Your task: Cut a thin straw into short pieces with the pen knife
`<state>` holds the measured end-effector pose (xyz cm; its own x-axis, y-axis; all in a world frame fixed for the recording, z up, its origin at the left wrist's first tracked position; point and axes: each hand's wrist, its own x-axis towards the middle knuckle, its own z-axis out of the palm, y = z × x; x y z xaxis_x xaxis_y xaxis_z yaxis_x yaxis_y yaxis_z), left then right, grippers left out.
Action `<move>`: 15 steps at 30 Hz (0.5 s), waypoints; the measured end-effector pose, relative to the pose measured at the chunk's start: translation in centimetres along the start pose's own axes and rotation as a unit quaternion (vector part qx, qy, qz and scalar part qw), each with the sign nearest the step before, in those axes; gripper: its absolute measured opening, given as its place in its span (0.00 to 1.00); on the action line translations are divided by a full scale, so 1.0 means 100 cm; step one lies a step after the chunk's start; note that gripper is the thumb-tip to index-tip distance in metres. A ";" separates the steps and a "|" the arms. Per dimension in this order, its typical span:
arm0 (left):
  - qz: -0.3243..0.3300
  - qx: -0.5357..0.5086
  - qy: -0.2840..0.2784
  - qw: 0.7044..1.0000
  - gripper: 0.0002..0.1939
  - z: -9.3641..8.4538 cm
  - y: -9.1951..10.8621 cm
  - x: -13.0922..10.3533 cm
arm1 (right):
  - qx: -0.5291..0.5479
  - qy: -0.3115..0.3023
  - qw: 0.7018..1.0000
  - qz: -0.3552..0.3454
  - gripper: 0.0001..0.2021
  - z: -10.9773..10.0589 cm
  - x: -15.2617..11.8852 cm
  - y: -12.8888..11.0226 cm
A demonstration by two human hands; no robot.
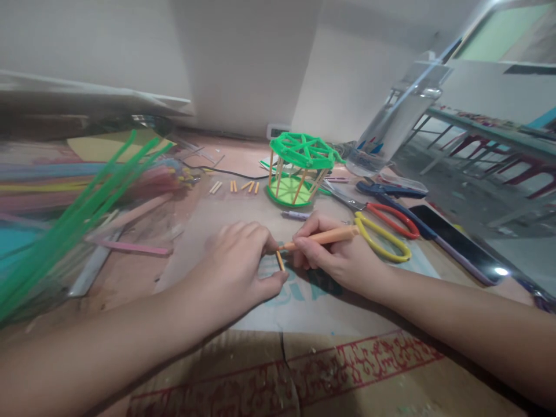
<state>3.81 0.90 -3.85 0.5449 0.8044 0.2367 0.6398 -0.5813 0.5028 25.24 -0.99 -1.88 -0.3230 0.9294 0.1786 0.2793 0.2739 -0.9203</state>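
Over the pale sheet (260,313), my left hand (243,255) pinches a short orange stick (280,261) between thumb and forefinger. An orange marker (332,236) is gripped in my right hand (325,246) like a pen. Its tip is at the upper end of the stick, close to my left fingertips. Behind my hands stands a small round structure (286,192) with a green spoked top, thin upright sticks and a green-rimmed base. Short sticks (249,186), several orange and a few pale, lie to its left.
Scissors (406,258) with red and yellow handles lie right of my right hand, near a dark phone (452,243). A clear bottle (386,133) stands behind them. At left are green strips (87,226), blurred coloured bundles (87,182) and a bent pink strip (134,248).
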 end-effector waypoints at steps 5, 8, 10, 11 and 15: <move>0.002 -0.002 0.002 1.000 0.12 0.000 0.000 0.000 | 0.003 -0.021 1.000 0.007 0.13 -0.002 0.000 -0.004; 0.005 -0.002 0.007 1.000 0.12 0.002 -0.002 -0.001 | 0.014 -0.028 0.999 0.007 0.13 -0.003 0.000 -0.004; 0.010 -0.002 0.010 1.000 0.12 0.002 -0.003 -0.001 | 0.014 -0.020 1.000 0.008 0.13 -0.002 0.001 -0.003; 0.011 -0.002 0.010 1.000 0.12 0.002 -0.003 -0.001 | 0.015 -0.016 1.000 0.009 0.13 -0.002 0.000 -0.003; 0.000 -0.006 -0.004 1.000 0.12 0.000 -0.003 -0.001 | 0.037 -0.039 0.998 0.020 0.14 -0.003 -0.001 -0.003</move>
<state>3.62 0.99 -4.03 0.5496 0.8029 0.2307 0.6323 -0.5803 0.5132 25.46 -1.13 -1.49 -0.3825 0.9166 0.1165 0.2260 0.2151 -0.9501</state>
